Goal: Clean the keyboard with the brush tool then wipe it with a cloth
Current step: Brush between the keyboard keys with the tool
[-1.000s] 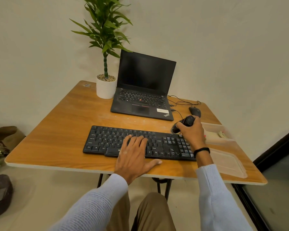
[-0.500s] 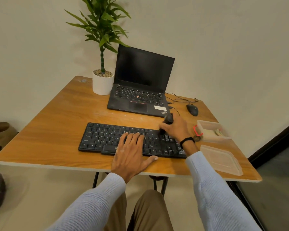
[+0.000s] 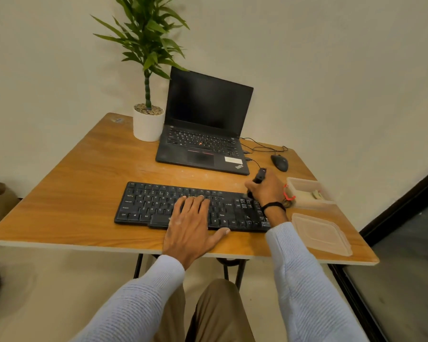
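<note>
A black keyboard [image 3: 158, 206] lies near the front edge of the wooden table [image 3: 84, 188]. My left hand [image 3: 190, 225] rests flat on its middle keys with straight fingers and the thumb on the front edge. My right hand [image 3: 267, 191] grips a black brush tool [image 3: 259, 176] over the keyboard's right end, above the number pad; the tool's lower tip is hidden by my fingers. A cloth-like thing lies in the clear plastic box [image 3: 307, 193] to the right, only partly visible.
An open black laptop [image 3: 203, 144] stands behind the keyboard, with a potted plant [image 3: 147, 119] to its left and a wired mouse [image 3: 279, 162] to its right. A clear plastic lid [image 3: 321, 234] lies at the table's front right. A dark door frame runs along the right.
My right hand with the brush moved left over the keyboard's upper right keys, then back right toward the number pad. My left hand stayed on the keys.
</note>
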